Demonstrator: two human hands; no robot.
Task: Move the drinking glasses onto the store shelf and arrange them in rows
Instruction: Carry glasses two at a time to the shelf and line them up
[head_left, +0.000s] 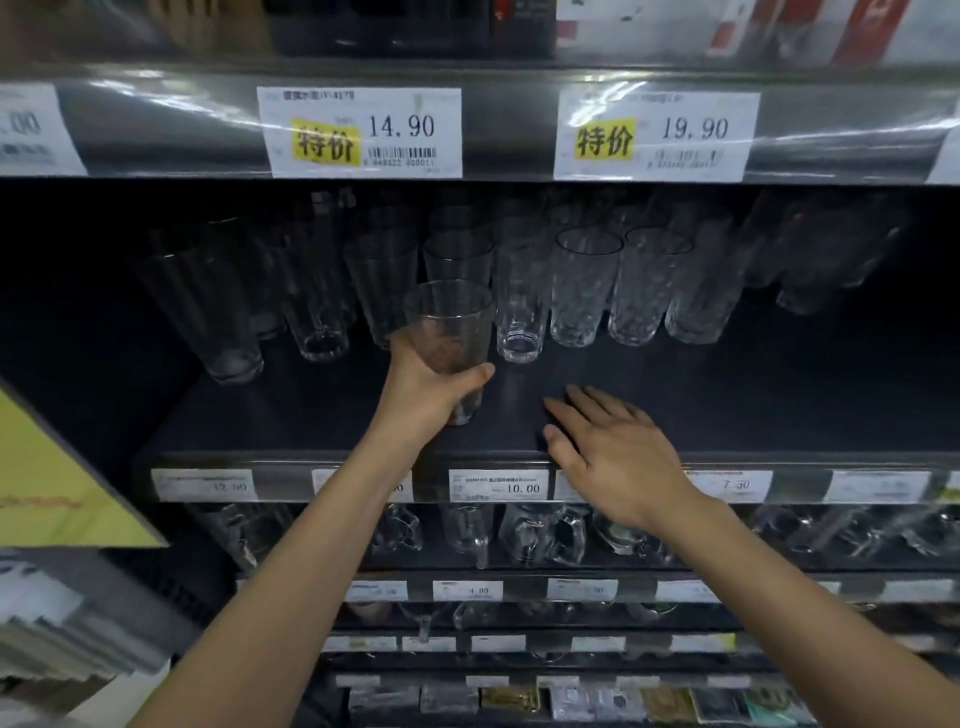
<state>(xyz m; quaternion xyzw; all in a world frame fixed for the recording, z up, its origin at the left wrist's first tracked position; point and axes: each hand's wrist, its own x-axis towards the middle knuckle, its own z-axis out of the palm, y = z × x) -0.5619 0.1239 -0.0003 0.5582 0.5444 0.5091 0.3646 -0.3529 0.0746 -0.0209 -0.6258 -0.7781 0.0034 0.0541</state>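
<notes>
Head view, looking into a dark shelf (727, 410), and that shelf is our landmark. The left hand (423, 395) is wrapped around one glass (449, 332), thumb across its front and fingers behind, holding it upright over the shelf's front half; whether its base touches the board is hard to tell. The right hand (618, 457) is flat and spread, fingers together, gripping nothing, hovering over the shelf's front edge just right of the held glass. The two hands are apart.

Behind the held glass, toward the back of the shelf, the stock stands in rows. Four patterned glasses (584, 291) can be counted near the front on the right, though more blur into the dark behind. One smooth tumbler (519, 306) stands directly right of the held glass. To the left, about four taller plain glasses (208, 312) show; the exact count is lost in shadow.

Above the shelf, two yellow-marked price tags: 14.90 (363, 132) and 19.90 (657, 136). On the shelf's front lip, a tag reading 10.00 (498, 486). Below the shelf, handled mugs (540, 535) line the next tier, too blurred to count.
</notes>
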